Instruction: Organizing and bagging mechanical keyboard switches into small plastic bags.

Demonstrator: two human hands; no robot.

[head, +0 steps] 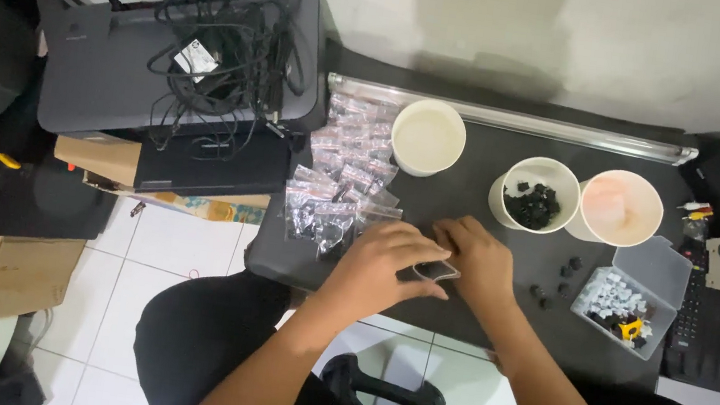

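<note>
Both of my hands meet over the dark table [473, 175] near its front edge. My left hand [384, 265] and my right hand [481, 259] together pinch a small clear plastic bag [436, 272] between their fingertips. What the bag holds is hidden by my fingers. Just left of my hands lies a pile of small clear bags [340, 177] filled with dark parts.
Three paper cups stand behind: an empty one [428, 136], one with black parts [535, 195], a pinkish one [622, 207]. A clear plastic box [633, 291] of small parts and loose black pieces [557, 277] lie right. A printer [186, 53] with cables sits left.
</note>
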